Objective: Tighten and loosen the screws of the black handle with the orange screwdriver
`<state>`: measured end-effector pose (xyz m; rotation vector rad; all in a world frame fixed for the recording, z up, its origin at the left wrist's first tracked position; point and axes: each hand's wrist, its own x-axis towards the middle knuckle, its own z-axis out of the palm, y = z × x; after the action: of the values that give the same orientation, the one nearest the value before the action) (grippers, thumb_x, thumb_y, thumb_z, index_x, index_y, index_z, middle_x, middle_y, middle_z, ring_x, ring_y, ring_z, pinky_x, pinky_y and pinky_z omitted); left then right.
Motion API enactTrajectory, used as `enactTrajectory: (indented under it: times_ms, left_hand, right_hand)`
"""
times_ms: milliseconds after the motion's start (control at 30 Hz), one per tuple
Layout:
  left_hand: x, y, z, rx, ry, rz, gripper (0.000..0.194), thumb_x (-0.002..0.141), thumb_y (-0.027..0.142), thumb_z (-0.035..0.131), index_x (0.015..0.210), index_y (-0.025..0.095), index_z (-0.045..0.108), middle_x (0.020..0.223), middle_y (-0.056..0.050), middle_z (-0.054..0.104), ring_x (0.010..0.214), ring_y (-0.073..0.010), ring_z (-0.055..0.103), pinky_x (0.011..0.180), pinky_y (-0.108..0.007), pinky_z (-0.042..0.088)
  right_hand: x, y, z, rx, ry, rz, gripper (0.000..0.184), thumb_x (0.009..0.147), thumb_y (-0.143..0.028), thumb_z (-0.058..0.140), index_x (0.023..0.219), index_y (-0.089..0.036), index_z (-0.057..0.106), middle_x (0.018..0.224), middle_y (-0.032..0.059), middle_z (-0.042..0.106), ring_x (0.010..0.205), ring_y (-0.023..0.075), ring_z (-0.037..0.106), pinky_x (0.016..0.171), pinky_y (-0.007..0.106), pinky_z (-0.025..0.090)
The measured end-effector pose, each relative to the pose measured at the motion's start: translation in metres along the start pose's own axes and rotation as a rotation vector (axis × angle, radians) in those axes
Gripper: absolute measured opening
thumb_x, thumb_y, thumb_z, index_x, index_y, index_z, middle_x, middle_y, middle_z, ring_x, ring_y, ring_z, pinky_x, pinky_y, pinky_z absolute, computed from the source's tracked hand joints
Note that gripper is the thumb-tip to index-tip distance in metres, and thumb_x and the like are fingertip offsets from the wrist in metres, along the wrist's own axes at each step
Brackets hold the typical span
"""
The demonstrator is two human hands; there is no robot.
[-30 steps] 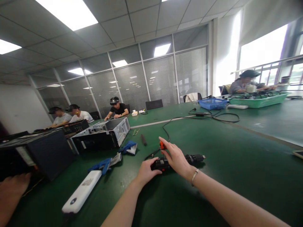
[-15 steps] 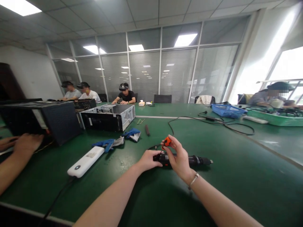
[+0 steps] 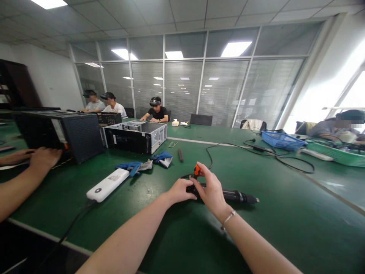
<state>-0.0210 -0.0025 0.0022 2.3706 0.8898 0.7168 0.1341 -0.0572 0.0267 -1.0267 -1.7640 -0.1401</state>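
Observation:
A black electric screwdriver [image 3: 234, 196] lies on the green table [image 3: 285, 220] with its tip pointing right. My left hand [image 3: 179, 191] is closed on its rear end. My right hand [image 3: 211, 190] reaches over the tool's body and pinches a small orange part [image 3: 197, 171] at the tool's back between thumb and fingers. A thin black cable [image 3: 209, 156] runs from there toward the far side of the table.
A white power strip [image 3: 107, 184] and blue gloves [image 3: 134, 166] lie to the left. An open computer case [image 3: 137, 136] and a black case [image 3: 61, 134] stand beyond, another person's hands [image 3: 42, 156] at the latter. Baskets [image 3: 281, 140] sit far right; people sit around.
The camera has turned left and tipped down a little. My right hand lifted the orange part, then lowered it closer to the tool; my left hand stays on the tool's rear.

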Motion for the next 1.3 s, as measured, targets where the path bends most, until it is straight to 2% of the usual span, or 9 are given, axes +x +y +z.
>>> enactTrajectory:
  times_ms: [100, 300, 467, 667, 833, 967, 1100, 1200, 1300]
  left_hand:
    - [0.0000, -0.0002, -0.0006, 0.004, -0.009, 0.003, 0.035, 0.063, 0.029, 0.079, 0.095, 0.017, 0.073, 0.088, 0.000, 0.073, 0.082, -0.0220, 0.064, 0.076, -0.026, 0.047]
    - [-0.0011, -0.0014, 0.0008, 0.003, 0.002, 0.021, 0.035, 0.066, 0.030, 0.078, 0.098, 0.017, 0.072, 0.089, 0.001, 0.073, 0.083, -0.0223, 0.064, 0.076, -0.025, 0.046]
    - [-0.0002, -0.0060, 0.0037, 0.020, 0.011, 0.020, 0.036, 0.067, 0.029, 0.079, 0.099, 0.017, 0.072, 0.090, 0.000, 0.073, 0.082, -0.0215, 0.064, 0.075, -0.024, 0.046]
    - [0.0008, -0.0078, 0.0038, 0.011, 0.003, 0.040, 0.036, 0.068, 0.029, 0.078, 0.101, 0.017, 0.071, 0.086, 0.000, 0.072, 0.079, -0.0203, 0.064, 0.072, -0.023, 0.046]
    - [0.0001, -0.0052, 0.0017, 0.025, 0.000, 0.029, 0.034, 0.065, 0.027, 0.079, 0.097, 0.017, 0.072, 0.088, 0.000, 0.072, 0.082, -0.0210, 0.064, 0.073, -0.024, 0.046]
    - [0.0000, -0.0048, 0.0011, 0.043, -0.024, 0.004, 0.032, 0.066, 0.030, 0.079, 0.095, 0.016, 0.072, 0.087, 0.000, 0.072, 0.083, -0.0214, 0.064, 0.072, -0.024, 0.045]
    - [-0.0001, -0.0048, 0.0018, 0.046, -0.014, 0.005, 0.033, 0.068, 0.030, 0.078, 0.098, 0.017, 0.071, 0.090, -0.001, 0.072, 0.083, -0.0217, 0.064, 0.075, -0.025, 0.045]
    - [0.0004, -0.0052, 0.0017, 0.052, -0.015, 0.015, 0.031, 0.066, 0.029, 0.080, 0.093, 0.016, 0.072, 0.086, 0.000, 0.072, 0.081, -0.0211, 0.064, 0.072, -0.023, 0.045]
    - [0.0009, -0.0056, 0.0014, 0.049, -0.018, 0.019, 0.028, 0.066, 0.028, 0.080, 0.088, 0.015, 0.072, 0.081, 0.000, 0.071, 0.078, -0.0205, 0.064, 0.069, -0.022, 0.045]
  right_hand:
    - [0.0044, -0.0018, 0.0009, -0.047, 0.009, -0.003, 0.046, 0.088, -0.027, 0.055, 0.134, -0.023, 0.045, 0.108, 0.0096, 0.064, 0.090, 0.0227, 0.063, 0.086, 0.042, 0.052]
    - [0.0046, -0.0046, 0.0032, 0.228, -0.104, 0.048, 0.052, 0.091, -0.018, 0.044, 0.141, -0.026, 0.032, 0.116, 0.0068, 0.062, 0.102, 0.0189, 0.062, 0.090, 0.036, 0.052]
    - [0.0054, -0.0036, 0.0028, 0.065, -0.044, 0.045, 0.051, 0.087, -0.023, 0.053, 0.136, -0.025, 0.040, 0.117, 0.0098, 0.059, 0.100, 0.0235, 0.060, 0.091, 0.043, 0.050]
    - [0.0076, -0.0071, 0.0004, 0.119, -0.124, 0.047, 0.054, 0.089, -0.017, 0.046, 0.141, -0.027, 0.032, 0.109, 0.0057, 0.063, 0.097, 0.0200, 0.061, 0.087, 0.036, 0.050]
    - [0.0080, -0.0087, -0.0031, -0.060, -0.035, -0.014, 0.046, 0.088, -0.022, 0.053, 0.133, -0.024, 0.045, 0.102, 0.0073, 0.065, 0.090, 0.0222, 0.060, 0.087, 0.041, 0.047]
    - [0.0073, -0.0091, -0.0023, 0.027, -0.095, 0.016, 0.050, 0.089, -0.017, 0.046, 0.137, -0.026, 0.038, 0.104, 0.0051, 0.065, 0.093, 0.0199, 0.059, 0.084, 0.036, 0.049]
    - [0.0076, -0.0106, -0.0019, 0.013, -0.095, 0.022, 0.051, 0.088, -0.019, 0.049, 0.138, -0.026, 0.037, 0.113, 0.0068, 0.062, 0.098, 0.0215, 0.058, 0.088, 0.038, 0.047]
    - [0.0076, -0.0090, -0.0021, -0.012, -0.074, 0.025, 0.048, 0.088, -0.020, 0.051, 0.135, -0.025, 0.041, 0.108, 0.0071, 0.063, 0.092, 0.0222, 0.059, 0.086, 0.040, 0.047]
    - [0.0062, -0.0079, -0.0013, 0.056, -0.127, 0.031, 0.050, 0.090, -0.016, 0.045, 0.138, -0.027, 0.037, 0.106, 0.0054, 0.064, 0.094, 0.0210, 0.059, 0.085, 0.038, 0.049]
